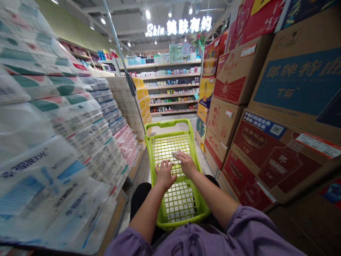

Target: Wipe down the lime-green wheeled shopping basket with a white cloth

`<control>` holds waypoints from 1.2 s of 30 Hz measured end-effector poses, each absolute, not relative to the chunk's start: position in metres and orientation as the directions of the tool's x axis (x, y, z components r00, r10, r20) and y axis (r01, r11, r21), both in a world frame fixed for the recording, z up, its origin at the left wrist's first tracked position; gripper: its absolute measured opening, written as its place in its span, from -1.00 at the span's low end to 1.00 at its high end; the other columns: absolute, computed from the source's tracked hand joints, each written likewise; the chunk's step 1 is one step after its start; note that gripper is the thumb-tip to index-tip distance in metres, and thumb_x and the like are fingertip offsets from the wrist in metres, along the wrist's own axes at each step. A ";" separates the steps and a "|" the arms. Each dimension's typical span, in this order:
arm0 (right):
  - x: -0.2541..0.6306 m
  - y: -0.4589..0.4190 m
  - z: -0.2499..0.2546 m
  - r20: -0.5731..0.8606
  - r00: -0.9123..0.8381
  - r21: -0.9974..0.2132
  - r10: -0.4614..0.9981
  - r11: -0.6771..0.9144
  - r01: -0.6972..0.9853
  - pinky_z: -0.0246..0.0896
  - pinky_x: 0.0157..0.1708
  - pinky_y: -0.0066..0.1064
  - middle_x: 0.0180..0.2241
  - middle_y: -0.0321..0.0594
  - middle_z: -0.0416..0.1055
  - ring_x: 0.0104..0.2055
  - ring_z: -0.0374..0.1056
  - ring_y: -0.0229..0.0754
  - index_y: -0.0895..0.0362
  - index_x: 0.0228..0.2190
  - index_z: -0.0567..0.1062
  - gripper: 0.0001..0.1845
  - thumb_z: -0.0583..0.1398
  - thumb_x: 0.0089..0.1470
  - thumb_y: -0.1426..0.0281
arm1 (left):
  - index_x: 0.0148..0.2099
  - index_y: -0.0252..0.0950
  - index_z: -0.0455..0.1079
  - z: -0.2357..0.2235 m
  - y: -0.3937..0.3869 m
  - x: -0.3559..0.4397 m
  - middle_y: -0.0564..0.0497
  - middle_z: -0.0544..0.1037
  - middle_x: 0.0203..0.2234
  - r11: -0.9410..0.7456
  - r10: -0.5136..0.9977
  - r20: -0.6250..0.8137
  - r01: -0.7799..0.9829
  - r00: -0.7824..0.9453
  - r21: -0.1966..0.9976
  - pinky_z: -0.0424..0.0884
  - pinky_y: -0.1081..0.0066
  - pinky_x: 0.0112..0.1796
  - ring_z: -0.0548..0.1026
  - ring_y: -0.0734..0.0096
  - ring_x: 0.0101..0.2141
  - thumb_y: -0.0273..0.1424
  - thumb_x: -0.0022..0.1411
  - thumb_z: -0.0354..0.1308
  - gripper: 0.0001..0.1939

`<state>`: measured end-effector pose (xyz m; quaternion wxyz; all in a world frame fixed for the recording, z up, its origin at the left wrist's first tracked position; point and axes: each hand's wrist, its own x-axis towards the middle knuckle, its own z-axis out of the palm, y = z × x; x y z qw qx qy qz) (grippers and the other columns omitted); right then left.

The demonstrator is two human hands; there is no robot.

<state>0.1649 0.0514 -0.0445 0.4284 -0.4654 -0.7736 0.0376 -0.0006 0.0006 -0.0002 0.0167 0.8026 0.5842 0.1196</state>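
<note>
A lime-green plastic shopping basket [170,140] with a grid floor stands tilted in front of me, close to my lap, and only pale floor shows through its grid. My left hand [164,175] hovers over its middle, palm down, fingers spread, with nothing in them. Beside it on the right, my right hand [187,165] reaches over the basket with its fingers bent toward the left. A small whitish thing [176,154] shows at those fingertips, too small and blurred to name.
Plastic-wrapped tissue packs [87,124] rise in tall stacks on the left. Cardboard liquor cartons [226,121] are piled on the right. A metal pole [130,81] stands left of the basket. Ahead, the aisle leads to shelves [173,85] of small packaged goods.
</note>
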 end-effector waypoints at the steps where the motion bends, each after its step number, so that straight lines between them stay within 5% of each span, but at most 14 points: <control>1: 0.166 0.052 -0.044 0.617 -0.112 -0.491 0.779 0.493 0.718 0.08 0.23 -0.02 0.17 -0.14 0.29 0.27 0.10 -0.08 0.03 0.10 0.40 -0.30 0.01 -0.05 0.71 | 0.14 -0.14 0.26 -0.001 0.001 -0.001 -0.06 0.22 0.25 -0.319 0.941 0.174 0.933 0.291 0.168 -0.04 -0.13 0.17 0.07 0.04 0.24 -0.31 0.08 0.12 -0.47; 3: 0.167 0.052 -0.043 0.607 -0.041 -0.519 0.793 0.436 0.735 0.06 0.23 0.02 0.17 -0.10 0.27 0.28 0.08 -0.03 0.05 0.09 0.41 -0.30 0.03 -0.07 0.72 | 0.14 -0.15 0.26 -0.001 0.001 -0.001 -0.06 0.22 0.25 -0.322 0.940 0.174 0.931 0.294 0.170 -0.04 -0.13 0.18 0.07 0.04 0.23 -0.31 0.08 0.12 -0.47; 8: 0.163 0.048 -0.042 0.643 -0.383 -0.402 0.663 0.718 0.569 0.11 0.23 -0.09 0.12 -0.21 0.35 0.27 0.11 -0.14 0.00 0.08 0.42 -0.28 0.00 -0.07 0.72 | 0.16 -0.16 0.26 -0.002 0.002 0.000 -0.07 0.20 0.26 -0.309 0.945 0.161 0.937 0.284 0.161 -0.06 -0.12 0.18 0.06 0.03 0.24 -0.30 0.08 0.13 -0.45; 14: 0.166 0.050 -0.042 0.612 -0.093 -0.508 0.786 0.480 0.715 0.08 0.23 0.02 0.16 -0.10 0.28 0.28 0.08 -0.05 0.04 0.08 0.42 -0.33 0.03 -0.04 0.69 | 0.15 -0.15 0.26 -0.002 0.001 -0.001 -0.05 0.22 0.25 -0.320 0.940 0.181 0.934 0.290 0.162 -0.03 -0.13 0.17 0.08 0.06 0.24 -0.29 0.08 0.11 -0.45; 19: 0.162 0.048 -0.042 0.647 -0.396 -0.381 0.651 0.726 0.572 0.10 0.23 -0.11 0.10 -0.19 0.37 0.26 0.12 -0.15 0.03 0.06 0.44 -0.32 0.00 -0.05 0.71 | 0.16 -0.17 0.25 -0.001 0.001 -0.001 -0.08 0.20 0.26 -0.302 0.947 0.156 0.942 0.280 0.145 -0.06 -0.13 0.18 0.06 0.02 0.25 -0.29 0.08 0.11 -0.45; 24: 0.167 0.050 -0.043 0.629 -0.053 -0.486 0.776 0.445 0.752 0.06 0.23 0.03 0.16 -0.12 0.30 0.30 0.05 -0.04 0.03 0.06 0.43 -0.38 0.03 0.00 0.67 | 0.15 -0.15 0.26 -0.002 0.001 -0.001 -0.05 0.22 0.25 -0.323 0.938 0.184 0.933 0.293 0.160 -0.03 -0.11 0.17 0.08 0.05 0.24 -0.30 0.08 0.11 -0.46; 30: 0.163 0.047 -0.046 0.636 -0.366 -0.406 0.679 0.698 0.590 0.14 0.21 -0.10 0.15 -0.22 0.31 0.29 0.08 -0.14 0.00 0.08 0.41 -0.33 0.01 -0.02 0.69 | 0.17 -0.17 0.25 -0.004 0.002 -0.001 -0.11 0.19 0.26 -0.308 0.945 0.163 0.939 0.283 0.156 -0.08 -0.13 0.18 0.06 0.01 0.25 -0.28 0.08 0.13 -0.43; 36: 0.167 0.046 -0.038 0.621 -0.056 -0.500 0.782 0.450 0.740 0.07 0.23 0.01 0.18 -0.10 0.26 0.29 0.06 -0.03 0.06 0.08 0.41 -0.36 0.05 -0.02 0.68 | 0.15 -0.16 0.26 -0.001 0.001 -0.001 -0.07 0.22 0.25 -0.325 0.939 0.174 0.930 0.296 0.172 -0.06 -0.12 0.18 0.07 0.06 0.24 -0.29 0.09 0.11 -0.47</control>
